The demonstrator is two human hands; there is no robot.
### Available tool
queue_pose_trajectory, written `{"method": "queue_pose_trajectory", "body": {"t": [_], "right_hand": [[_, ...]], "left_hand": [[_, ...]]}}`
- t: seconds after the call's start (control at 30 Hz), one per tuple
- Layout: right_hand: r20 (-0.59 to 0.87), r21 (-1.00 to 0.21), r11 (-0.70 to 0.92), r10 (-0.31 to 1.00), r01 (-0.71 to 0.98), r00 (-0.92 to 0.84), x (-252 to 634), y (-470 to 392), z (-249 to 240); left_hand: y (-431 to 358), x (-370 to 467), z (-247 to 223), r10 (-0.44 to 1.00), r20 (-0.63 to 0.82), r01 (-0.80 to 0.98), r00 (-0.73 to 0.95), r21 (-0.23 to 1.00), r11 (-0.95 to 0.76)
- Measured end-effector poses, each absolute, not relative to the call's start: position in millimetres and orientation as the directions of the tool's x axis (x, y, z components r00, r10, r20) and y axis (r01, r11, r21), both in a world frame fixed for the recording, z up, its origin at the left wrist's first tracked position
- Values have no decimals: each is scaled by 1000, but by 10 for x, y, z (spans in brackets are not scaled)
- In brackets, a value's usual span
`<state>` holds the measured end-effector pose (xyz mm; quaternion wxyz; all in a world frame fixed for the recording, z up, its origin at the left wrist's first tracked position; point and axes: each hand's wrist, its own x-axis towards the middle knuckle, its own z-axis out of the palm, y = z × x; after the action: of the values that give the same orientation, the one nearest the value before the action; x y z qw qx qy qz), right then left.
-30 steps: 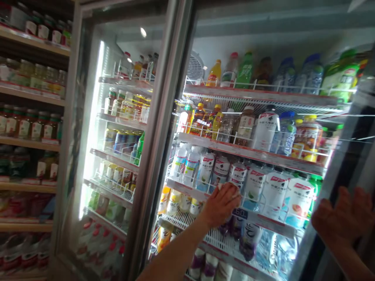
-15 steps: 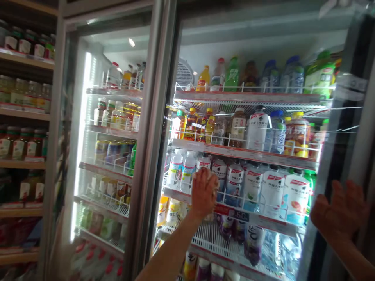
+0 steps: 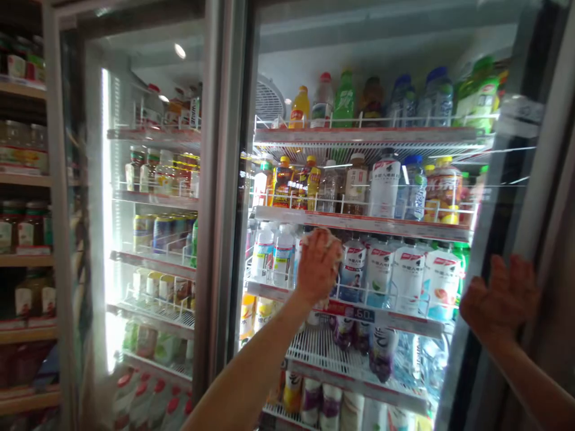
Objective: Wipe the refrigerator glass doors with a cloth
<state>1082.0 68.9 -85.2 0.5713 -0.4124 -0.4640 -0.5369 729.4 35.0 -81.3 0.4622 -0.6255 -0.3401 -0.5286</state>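
Observation:
My left hand lies over a crumpled pale cloth and presses it to the glass door of a drinks fridge. Through the glass, a row of bottled drinks appears around this hand, partly hidden by it. My right hand is raised by the dark right-hand frame of the same door, fingers apart, with nothing in it. Whether its palm touches the frame I cannot tell.
Behind the glass stand wire shelves with several rows of bottles. To the left, past a metal post, is a second glass door with bottles and cans behind it. Wooden shelves with jars or bottles line the far left.
My left hand and the cloth have moved slightly up and right across the glass. The view has shifted to the right, and my right hand remains by the door frame.

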Motion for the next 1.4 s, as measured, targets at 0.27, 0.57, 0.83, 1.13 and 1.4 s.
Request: {"method": "queue_pose_trajectory", "body": {"t": [0.27, 0.57, 0.83, 1.13, 1.4], "right_hand": [[988, -19, 60, -151, 998, 28, 10782, 639, -866], [988, -53, 33, -146, 998, 58, 10748, 615, -862], [988, -65, 8, -138, 998, 65, 10689, 586, -860], [991, -72, 36, -111, 997, 75, 10696, 573, -857], [992, -63, 38, -112, 997, 67, 10638, 542, -846]], "left_hand": [[353, 6789, -484, -63, 990, 943, -123, 97, -317], [362, 8324, -664, -70, 860, 729, 505, -468, -499], [423, 7365, -41, -63, 991, 916, -121, 87, -391], [409, 8554, -361, -171, 782, 654, 599, -601, -460], [463, 7812, 472, -105, 994, 893, 33, -76, -443]]}}
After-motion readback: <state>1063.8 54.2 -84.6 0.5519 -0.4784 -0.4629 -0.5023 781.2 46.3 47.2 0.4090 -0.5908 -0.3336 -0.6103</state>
